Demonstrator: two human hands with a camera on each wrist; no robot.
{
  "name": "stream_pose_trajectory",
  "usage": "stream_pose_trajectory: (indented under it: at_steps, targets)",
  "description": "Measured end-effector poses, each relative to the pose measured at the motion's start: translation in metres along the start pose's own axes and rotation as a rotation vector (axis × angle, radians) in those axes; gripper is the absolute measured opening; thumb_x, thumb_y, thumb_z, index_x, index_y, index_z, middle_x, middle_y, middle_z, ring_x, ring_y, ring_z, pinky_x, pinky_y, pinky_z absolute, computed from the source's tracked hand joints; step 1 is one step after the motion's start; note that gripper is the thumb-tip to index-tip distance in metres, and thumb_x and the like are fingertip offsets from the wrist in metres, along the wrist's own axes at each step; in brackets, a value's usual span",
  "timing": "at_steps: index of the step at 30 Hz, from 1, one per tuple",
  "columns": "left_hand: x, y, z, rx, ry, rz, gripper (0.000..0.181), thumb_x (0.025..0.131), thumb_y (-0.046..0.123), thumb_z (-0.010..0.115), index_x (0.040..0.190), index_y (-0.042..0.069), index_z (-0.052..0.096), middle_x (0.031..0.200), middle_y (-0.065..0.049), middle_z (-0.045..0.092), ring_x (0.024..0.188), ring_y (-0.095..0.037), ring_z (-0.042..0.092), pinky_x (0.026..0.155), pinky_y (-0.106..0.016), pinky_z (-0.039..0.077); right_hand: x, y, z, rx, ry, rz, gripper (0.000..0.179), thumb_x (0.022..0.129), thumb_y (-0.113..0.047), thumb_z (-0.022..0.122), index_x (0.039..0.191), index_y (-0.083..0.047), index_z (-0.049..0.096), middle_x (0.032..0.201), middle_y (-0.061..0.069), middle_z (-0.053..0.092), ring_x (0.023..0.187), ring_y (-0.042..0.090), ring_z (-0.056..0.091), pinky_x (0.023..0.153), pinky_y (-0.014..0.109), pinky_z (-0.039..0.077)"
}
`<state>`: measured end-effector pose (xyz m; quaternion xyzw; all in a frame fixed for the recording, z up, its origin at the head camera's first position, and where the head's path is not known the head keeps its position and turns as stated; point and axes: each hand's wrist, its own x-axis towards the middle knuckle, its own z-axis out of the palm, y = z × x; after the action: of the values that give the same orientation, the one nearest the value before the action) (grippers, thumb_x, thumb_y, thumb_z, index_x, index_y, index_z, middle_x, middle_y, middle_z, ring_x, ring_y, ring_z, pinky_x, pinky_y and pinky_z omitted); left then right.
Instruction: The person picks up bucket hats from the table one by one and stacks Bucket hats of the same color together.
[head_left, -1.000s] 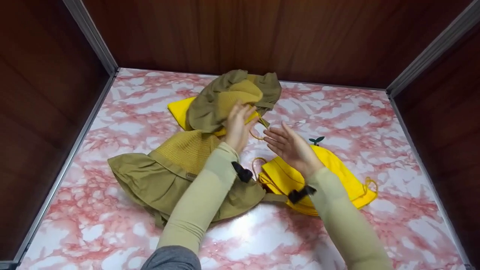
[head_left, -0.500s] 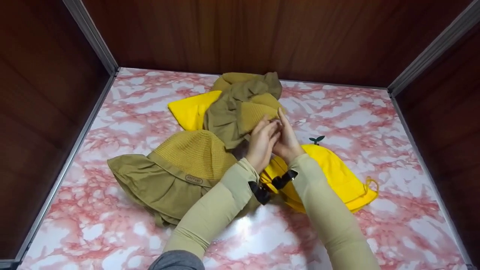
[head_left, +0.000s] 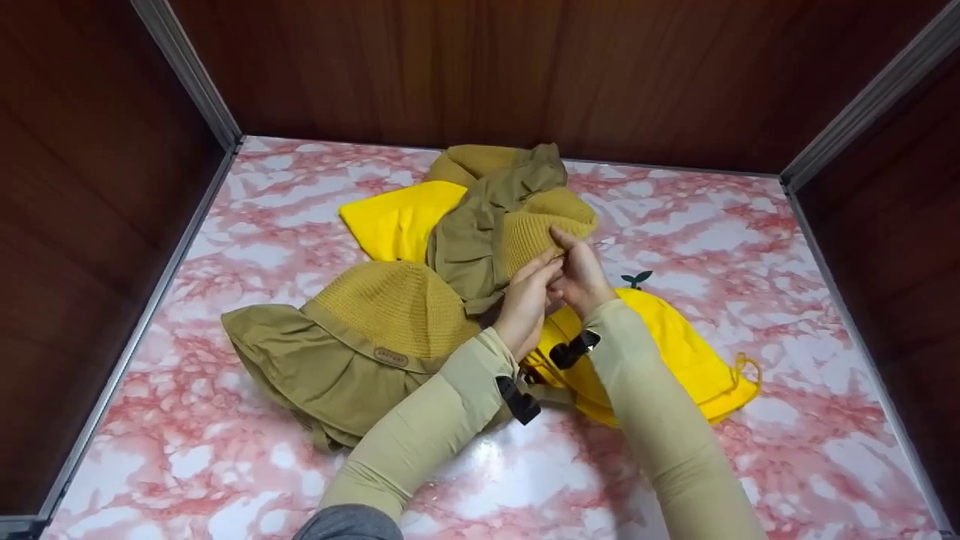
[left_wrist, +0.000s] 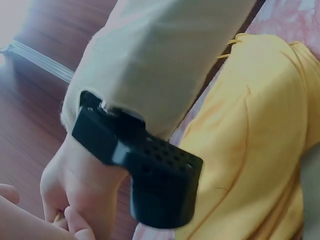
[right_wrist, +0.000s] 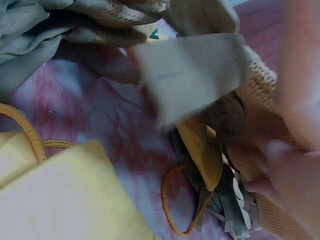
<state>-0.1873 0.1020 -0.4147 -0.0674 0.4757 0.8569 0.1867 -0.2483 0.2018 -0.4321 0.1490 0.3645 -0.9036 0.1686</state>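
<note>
In the head view, a khaki sun hat with a mustard knitted crown [head_left: 536,240] is raised on its side at the middle. My left hand [head_left: 525,300] and right hand [head_left: 581,277] meet at the crown's near edge and grip it, the right thumb lying on the knit. Their other fingertips are partly hidden. In the right wrist view, fingers [right_wrist: 285,170] press into brown knitted fabric [right_wrist: 275,210], and a blurred khaki strap [right_wrist: 190,75] hangs in front. The left wrist view shows my right hand [left_wrist: 90,190] beyond a black wrist camera [left_wrist: 160,175].
A similar khaki hat [head_left: 360,375] with a label lies at left. A yellow hat [head_left: 667,352] with a green sprout lies at right. Behind the held hat are yellow cloth [head_left: 397,217] and another knitted crown [head_left: 472,161]. Dark wooden panels [head_left: 495,75] enclose the marbled table [head_left: 787,450].
The left hand has moved right and nearer to meet the right hand. The held hat has shifted right with them, uncovering the yellow cloth and knitted crown behind it.
</note>
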Motion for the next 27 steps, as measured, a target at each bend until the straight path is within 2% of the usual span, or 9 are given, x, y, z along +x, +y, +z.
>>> stream_pose_trajectory:
  at_steps: [4,9,11,14,17,20,23,27]
  targets:
    - [0.0,-0.001,-0.004,-0.01,-0.011,-0.002,0.043,0.102,0.013,0.048,0.143,-0.001,0.048,0.14,-0.013,0.058,0.087,-0.008,0.054,0.069,-0.016,0.045,-0.002,-0.003,-0.002,0.074,0.004,-0.041,0.024,0.108,-0.023,0.037,0.105,-0.004,0.052,0.093,0.006,0.061,0.086,0.016,0.059,0.075,0.024,0.05]
    - [0.001,0.003,-0.015,-0.086,-0.016,0.007,0.041,0.105,0.013,0.044,0.143,-0.002,0.042,0.13,-0.018,0.062,0.083,-0.012,0.064,0.072,-0.022,0.054,-0.009,-0.012,-0.007,0.156,-0.009,-0.053,0.021,0.108,-0.022,0.035,0.119,-0.007,0.046,0.114,0.007,0.056,0.106,0.019,0.053,0.095,0.03,0.044]
    - [0.003,0.009,-0.02,-0.123,-0.017,0.038,0.04,0.105,0.011,0.043,0.143,-0.001,0.039,0.128,-0.019,0.063,0.082,-0.015,0.067,0.074,-0.026,0.058,-0.012,-0.017,-0.009,0.163,-0.029,-0.08,0.022,0.108,-0.021,0.033,0.122,-0.008,0.044,0.119,0.007,0.053,0.112,0.02,0.05,0.103,0.035,0.038]
    - [0.007,0.022,-0.028,-0.138,0.011,0.128,0.041,0.104,0.007,0.045,0.144,-0.002,0.039,0.128,-0.021,0.062,0.085,-0.016,0.068,0.078,-0.029,0.06,-0.018,-0.025,-0.012,0.151,-0.054,-0.15,0.022,0.108,-0.018,0.031,0.122,-0.008,0.043,0.118,0.007,0.053,0.112,0.019,0.05,0.104,0.036,0.038]
    - [0.013,0.036,-0.036,-0.082,0.074,0.235,0.047,0.1,0.001,0.051,0.145,-0.005,0.039,0.132,-0.021,0.059,0.101,-0.021,0.066,0.09,-0.03,0.057,-0.027,-0.031,-0.014,0.117,-0.072,-0.19,0.022,0.108,-0.017,0.031,0.12,-0.007,0.046,0.114,0.005,0.056,0.107,0.018,0.054,0.098,0.034,0.043]
    - [0.018,0.045,-0.042,0.037,0.122,0.299,0.054,0.097,0.001,0.056,0.147,-0.004,0.037,0.143,-0.02,0.052,0.126,-0.027,0.056,0.107,-0.034,0.047,-0.034,-0.035,-0.015,0.085,-0.079,-0.22,0.021,0.108,-0.016,0.032,0.118,-0.006,0.047,0.11,0.005,0.058,0.102,0.018,0.057,0.092,0.032,0.047]
    - [0.022,0.049,-0.046,0.188,0.148,0.313,0.064,0.095,0.006,0.063,0.151,-0.002,0.033,0.155,-0.017,0.039,0.145,-0.027,0.036,0.12,-0.036,0.031,-0.039,-0.036,-0.015,0.027,-0.076,-0.232,0.02,0.108,-0.016,0.032,0.118,-0.007,0.046,0.11,0.005,0.058,0.101,0.017,0.058,0.09,0.031,0.05]
    - [0.024,0.047,-0.049,0.42,0.189,0.33,0.082,0.09,0.017,0.073,0.155,0.003,0.026,0.163,-0.014,0.023,0.153,-0.027,0.014,0.126,-0.041,0.014,-0.041,-0.032,-0.017,-0.055,-0.057,-0.209,0.022,0.108,-0.018,0.031,0.121,-0.008,0.045,0.113,0.003,0.057,0.104,0.016,0.058,0.091,0.032,0.05]
